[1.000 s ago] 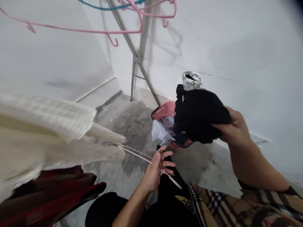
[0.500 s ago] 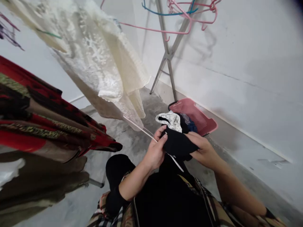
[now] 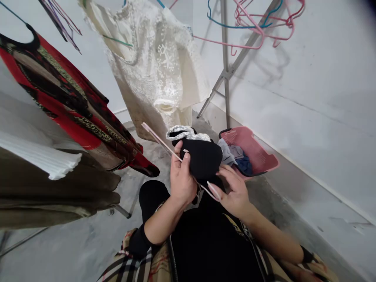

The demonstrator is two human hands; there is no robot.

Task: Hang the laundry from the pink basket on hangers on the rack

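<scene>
My left hand (image 3: 180, 178) is closed round a thin pale clothes hanger (image 3: 160, 141) and presses against a black garment with a white lace edge (image 3: 202, 154). My right hand (image 3: 233, 192) grips the lower end of the hanger and the bottom of the same garment with curled fingers. The garment is bunched up between both hands, in front of my chest. Its lace edge (image 3: 185, 133) sticks up at the top.
A pink laundry basket (image 3: 258, 154) with clothes stands on the concrete floor by the white wall. A cream lace garment (image 3: 160, 70) and a red patterned one (image 3: 67, 102) hang on a metal rack (image 3: 225, 70). Pink and blue empty hangers (image 3: 249, 23) hang above.
My view has swung left and up. Both hands brought the black garment closer to my chest, and my right hand shifted from the garment's side to the hanger's lower end.
</scene>
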